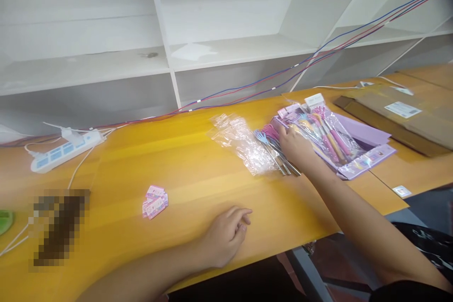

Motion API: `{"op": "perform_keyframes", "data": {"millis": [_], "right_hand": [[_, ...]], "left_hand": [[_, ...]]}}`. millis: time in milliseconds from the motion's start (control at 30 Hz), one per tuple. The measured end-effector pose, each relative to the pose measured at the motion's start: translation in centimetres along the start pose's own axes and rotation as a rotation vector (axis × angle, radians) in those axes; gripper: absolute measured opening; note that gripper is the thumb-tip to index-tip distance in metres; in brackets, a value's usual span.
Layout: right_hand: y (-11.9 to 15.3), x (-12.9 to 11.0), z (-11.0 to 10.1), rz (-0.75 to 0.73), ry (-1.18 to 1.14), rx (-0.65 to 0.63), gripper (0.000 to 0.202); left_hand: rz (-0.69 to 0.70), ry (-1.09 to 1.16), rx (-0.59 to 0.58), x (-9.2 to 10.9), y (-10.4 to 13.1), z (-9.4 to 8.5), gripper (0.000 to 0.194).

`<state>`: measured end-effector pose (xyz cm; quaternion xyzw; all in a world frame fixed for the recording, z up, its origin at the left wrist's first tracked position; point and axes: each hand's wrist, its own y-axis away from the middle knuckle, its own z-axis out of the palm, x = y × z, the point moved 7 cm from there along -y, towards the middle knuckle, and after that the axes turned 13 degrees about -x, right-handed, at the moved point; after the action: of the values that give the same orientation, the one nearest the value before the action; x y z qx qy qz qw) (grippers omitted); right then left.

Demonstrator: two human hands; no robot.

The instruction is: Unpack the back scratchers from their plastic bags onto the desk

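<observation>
My right hand [294, 145] is at the left edge of a purple box [375, 156], its fingers bent over the rim; what they grip, if anything, is hidden. Inside the box lie several wrapped hand-shaped tools [331, 137] with pink and orange handles. Loose metal-handled tools [274, 148] with blue and pink hand-shaped heads lie just left of that hand. Clear plastic bags [244, 144] are spread beside them. My left hand [228, 236] rests near the table's front edge, fingers loosely curled, holding nothing visible. Small pink cards [155, 202] lie in a pile to its left.
A white power strip [67, 151] with cables sits at the back left of the wooden table [123, 245]. A cardboard box [406, 118] lies at the right. White shelves [226, 52] stand behind, with blue and red wires in front. A green object [5, 221] is at the left edge.
</observation>
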<state>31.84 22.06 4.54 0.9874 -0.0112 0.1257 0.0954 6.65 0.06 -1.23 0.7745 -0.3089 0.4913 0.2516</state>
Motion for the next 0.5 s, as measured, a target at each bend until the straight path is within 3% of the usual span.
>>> {"op": "perform_keyframes", "data": {"millis": [167,300,400,500], "right_hand": [[-0.4,0.5,0.6,-0.007,-0.063,-0.005,0.043],[-0.3,2.3,-1.2,-0.050,-0.139,0.146,0.037],[-0.5,6.7,-2.5,0.050,-0.177,0.271,0.050],[-1.8,12.6,-1.3,0.299,-0.275,0.189,0.067]], "left_hand": [[-0.001,-0.006,-0.004,0.1,-0.1,0.0,0.039],[0.014,-0.033,-0.020,0.2,-0.1,0.0,0.039],[0.020,-0.052,-0.025,0.3,-0.1,0.0,0.039],[0.025,-0.061,-0.025,0.5,-0.2,0.0,0.038]]}}
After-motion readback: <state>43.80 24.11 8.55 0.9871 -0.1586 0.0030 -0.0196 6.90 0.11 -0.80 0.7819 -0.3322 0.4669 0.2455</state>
